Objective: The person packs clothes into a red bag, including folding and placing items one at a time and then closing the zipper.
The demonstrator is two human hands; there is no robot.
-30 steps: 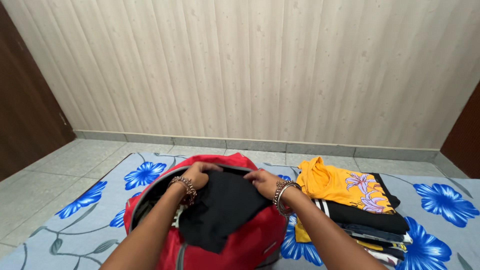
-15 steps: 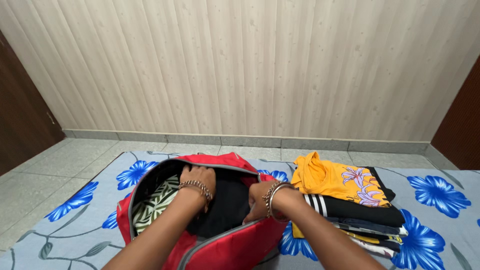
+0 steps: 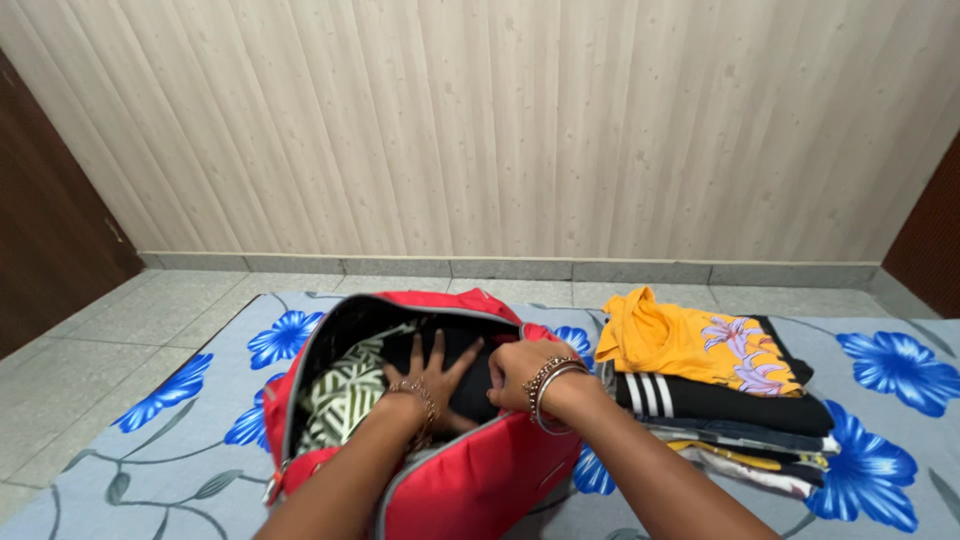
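One red backpack (image 3: 470,480), open, lower centre of the frame. Two garments visible inside: one black (image 3: 470,365), one green-and-white leaf print (image 3: 345,395). Two hands in the bag's mouth: left hand (image 3: 432,375), right hand (image 3: 520,370); bangles on both wrists, number unclear. One stack of folded clothes (image 3: 720,410) at right centre, one yellow flowered top (image 3: 690,345) uppermost, exact number of layers beneath hard to tell. One floral mat (image 3: 150,450) underneath; six blue flowers at least partly showing.
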